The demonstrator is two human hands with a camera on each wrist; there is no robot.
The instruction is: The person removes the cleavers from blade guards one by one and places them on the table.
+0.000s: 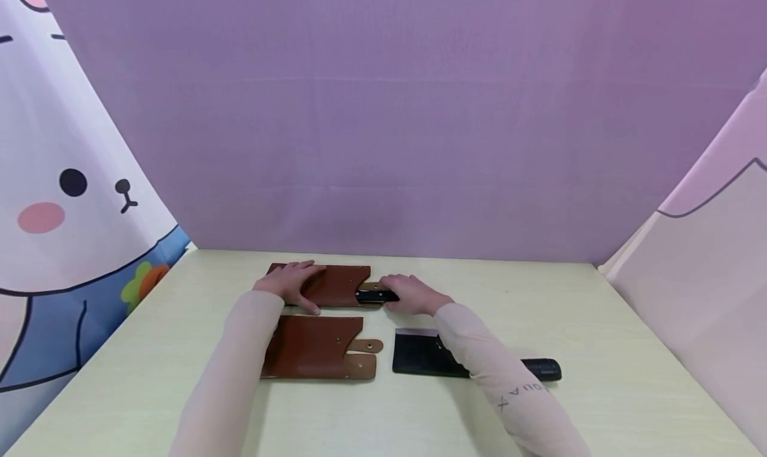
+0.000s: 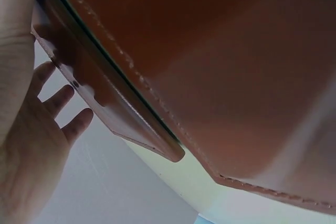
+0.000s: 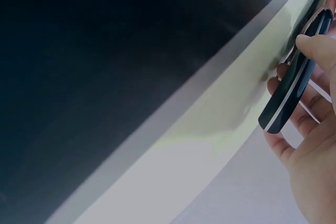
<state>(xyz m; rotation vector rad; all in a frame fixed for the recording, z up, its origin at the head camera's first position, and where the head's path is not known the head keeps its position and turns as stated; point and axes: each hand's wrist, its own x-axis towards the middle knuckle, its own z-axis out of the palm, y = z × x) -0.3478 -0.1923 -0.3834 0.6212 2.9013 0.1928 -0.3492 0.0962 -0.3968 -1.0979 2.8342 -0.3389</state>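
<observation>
Near the back of the table lies a brown leather knife sheath (image 1: 341, 282), with a knife's black handle (image 1: 373, 296) sticking out of its right end. The knife's blade is hidden inside the leather. My left hand (image 1: 289, 285) rests on the sheath's left part, thumb and fingers spread apart. At the handle's right end, my right hand (image 1: 415, 294) grips it. The right wrist view shows thumb and fingers around that dark knife handle (image 3: 287, 95), which has a pale strip along its edge.
A second brown sheath (image 1: 311, 344) with strap tabs lies closer, below my left hand. To its right is a cleaver with a dark blade (image 1: 419, 356) and black handle (image 1: 542, 369), partly covered by my right sleeve (image 1: 479, 347). A purple cloth wall (image 1: 383, 124) stands behind the table.
</observation>
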